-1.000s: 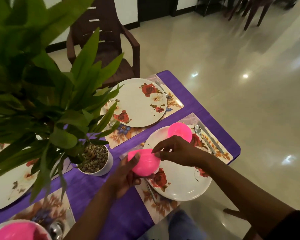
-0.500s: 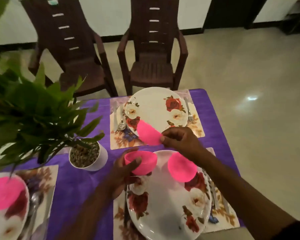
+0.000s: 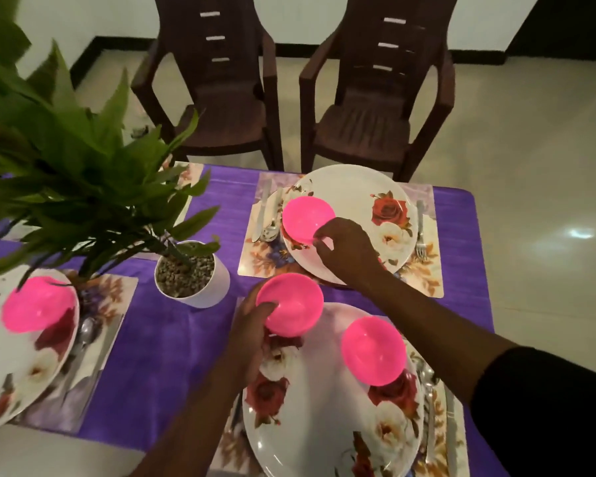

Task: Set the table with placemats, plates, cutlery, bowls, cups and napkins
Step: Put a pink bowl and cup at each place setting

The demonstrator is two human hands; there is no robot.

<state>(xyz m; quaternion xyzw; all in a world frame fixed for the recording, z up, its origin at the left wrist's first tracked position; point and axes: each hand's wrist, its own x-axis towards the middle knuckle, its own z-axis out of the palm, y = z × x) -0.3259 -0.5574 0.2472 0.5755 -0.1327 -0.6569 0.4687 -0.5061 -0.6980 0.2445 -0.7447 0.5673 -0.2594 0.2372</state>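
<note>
Far pink bowl (image 3: pixel 307 219): I see it resting on the left part of the far floral plate (image 3: pixel 369 201), on the far placemat (image 3: pixel 430 270). My right hand (image 3: pixel 346 251) reaches across the table with thumb and forefinger pinching this bowl's near right rim.

Held pink bowl (image 3: pixel 291 304): my left hand (image 3: pixel 252 333) grips it from the left, thumb hooked over the rim and fingers curled beneath, just off the far left edge of the near floral plate (image 3: pixel 310 428). I cannot tell whether it touches that plate.

Third pink bowl (image 3: pixel 374 351): upright on the near plate's right part, apart from the held bowl.

Fourth pink bowl (image 3: pixel 38 304): on the left floral plate (image 3: pixel 18 373) at the picture's left edge, partly behind leaves.

Cutlery: a knife (image 3: pixel 263 211) and spoon (image 3: pixel 272 228) lie left of the far plate; a fork (image 3: pixel 420 232) lies right of it. A second spoon (image 3: pixel 86 332) lies right of the left plate. More cutlery right of the near plate is too blurred to name.

Surroundings: a purple tablecloth (image 3: pixel 172 349) covers the table. A potted plant (image 3: pixel 190 273) in a white pot filled with pebbles stands between the settings, its green leaves spreading over the left side. Two dark brown chairs (image 3: pixel 221 108) stand side by side beyond the table's far edge on a pale glossy floor (image 3: pixel 530 166).
</note>
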